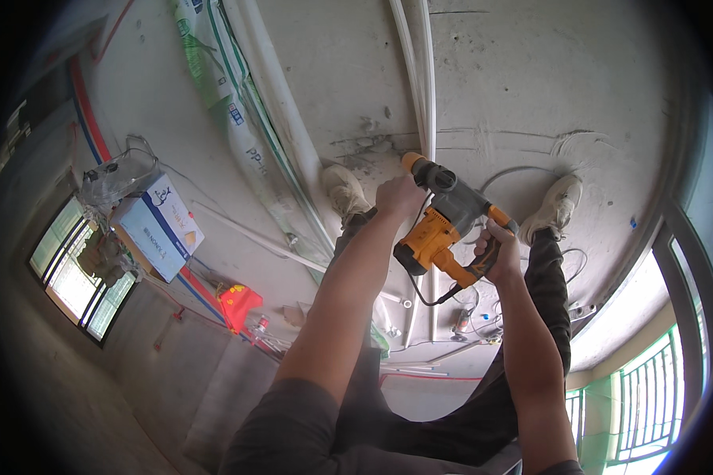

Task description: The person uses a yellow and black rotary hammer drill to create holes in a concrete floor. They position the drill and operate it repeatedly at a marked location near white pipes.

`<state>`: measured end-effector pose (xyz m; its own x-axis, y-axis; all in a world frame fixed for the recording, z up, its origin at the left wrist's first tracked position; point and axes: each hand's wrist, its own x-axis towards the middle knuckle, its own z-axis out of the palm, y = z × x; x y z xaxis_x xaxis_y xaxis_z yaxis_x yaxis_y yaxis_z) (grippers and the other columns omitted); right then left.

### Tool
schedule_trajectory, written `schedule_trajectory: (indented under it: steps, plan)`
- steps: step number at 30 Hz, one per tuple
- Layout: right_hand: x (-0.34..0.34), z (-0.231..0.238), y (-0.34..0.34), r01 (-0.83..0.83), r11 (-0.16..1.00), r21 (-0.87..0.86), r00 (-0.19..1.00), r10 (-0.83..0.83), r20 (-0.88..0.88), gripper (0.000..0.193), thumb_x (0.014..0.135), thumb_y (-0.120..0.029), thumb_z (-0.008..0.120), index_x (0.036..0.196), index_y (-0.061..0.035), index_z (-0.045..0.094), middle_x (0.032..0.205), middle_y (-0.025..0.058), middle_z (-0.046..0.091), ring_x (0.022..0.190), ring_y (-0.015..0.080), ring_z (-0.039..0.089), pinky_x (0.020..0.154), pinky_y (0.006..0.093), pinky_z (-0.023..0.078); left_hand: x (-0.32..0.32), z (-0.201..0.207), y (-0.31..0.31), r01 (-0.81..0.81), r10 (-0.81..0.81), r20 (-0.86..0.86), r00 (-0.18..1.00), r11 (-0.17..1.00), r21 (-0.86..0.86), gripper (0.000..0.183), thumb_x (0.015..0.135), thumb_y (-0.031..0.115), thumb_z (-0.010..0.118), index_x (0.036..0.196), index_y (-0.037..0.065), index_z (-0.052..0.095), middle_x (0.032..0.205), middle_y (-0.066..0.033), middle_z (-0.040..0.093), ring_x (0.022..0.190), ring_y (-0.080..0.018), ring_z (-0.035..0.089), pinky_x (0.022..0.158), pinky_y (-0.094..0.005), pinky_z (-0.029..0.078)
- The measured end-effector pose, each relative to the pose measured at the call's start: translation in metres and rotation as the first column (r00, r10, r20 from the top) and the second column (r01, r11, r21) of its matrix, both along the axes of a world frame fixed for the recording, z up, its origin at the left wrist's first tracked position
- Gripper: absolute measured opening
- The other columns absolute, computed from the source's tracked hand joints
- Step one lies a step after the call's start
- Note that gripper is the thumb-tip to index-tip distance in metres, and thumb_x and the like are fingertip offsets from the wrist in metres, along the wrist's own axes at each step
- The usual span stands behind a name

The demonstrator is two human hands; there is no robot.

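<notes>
I hold an orange and black rotary hammer above the floor, between my two feet. My left hand is closed at its front end, beside the orange nose; the fingers are partly hidden behind the hand. At the rear, my right hand wraps round the looped handle, with the fingers curled over the grip. A black cord leaves the lower end of that handle. No bit can be made out at the nose.
Long white pipes run along the concrete floor past the tool. Plastic-wrapped pipes lie at the left, near a white and blue box and a red bag. Loose cable lies by my right shoe. A railing stands at the right.
</notes>
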<state>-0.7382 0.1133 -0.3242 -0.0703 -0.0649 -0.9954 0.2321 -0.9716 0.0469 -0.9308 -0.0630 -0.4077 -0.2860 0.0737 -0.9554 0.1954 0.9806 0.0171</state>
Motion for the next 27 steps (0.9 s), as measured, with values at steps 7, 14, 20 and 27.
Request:
schedule_trajectory:
  steps: [7,14,20,27]
  plan:
    - [-0.003,-0.027,0.032,-0.015,0.999,-0.049,1.000,0.015,-0.007,0.012,0.106,-0.022,0.069,0.104,-0.0121,0.062,0.079,0.0004,0.057,0.064,0.0148,0.057,0.056,0.0293,0.049,-0.007,-0.002,0.017,-0.053,0.053,0.007,0.999,0.998,-0.020,0.038,0.099,0.038,0.062,0.114,0.007,0.079,0.112,-0.0176,0.081,0.109,-0.0363,0.077,0.096,-0.0478,0.059]
    - [-0.025,-0.030,0.043,-0.083,0.996,-0.037,0.996,0.082,-0.019,0.012,0.103,-0.021,0.073,0.103,-0.0114,0.065,0.078,0.0013,0.059,0.064,0.0160,0.060,0.057,0.0309,0.050,-0.017,-0.004,0.014,-0.093,0.094,0.004,0.996,0.995,-0.034,0.040,0.101,0.039,0.061,0.116,0.006,0.077,0.117,-0.0175,0.079,0.114,-0.0363,0.075,0.098,-0.0476,0.058]
    - [-0.050,-0.021,0.045,-0.139,0.990,-0.032,0.989,0.138,-0.043,0.014,0.103,-0.022,0.074,0.102,-0.0114,0.065,0.079,0.0013,0.061,0.065,0.0156,0.060,0.057,0.0309,0.050,-0.022,-0.008,0.006,-0.180,0.181,0.006,0.984,0.983,-0.047,0.053,0.102,0.054,0.057,0.120,0.009,0.078,0.120,-0.0183,0.079,0.117,-0.0389,0.074,0.098,-0.0507,0.057]
    - [-0.094,-0.016,0.036,-0.273,0.961,0.034,0.957,0.275,-0.090,0.017,0.103,-0.024,0.075,0.102,-0.0108,0.065,0.079,0.0017,0.062,0.066,0.0151,0.061,0.059,0.0308,0.051,-0.034,-0.014,-0.022,-0.267,0.267,-0.009,0.964,0.964,0.014,0.064,0.105,0.063,0.050,0.122,0.007,0.076,0.116,-0.0191,0.079,0.115,-0.0424,0.073,0.098,-0.0530,0.056]
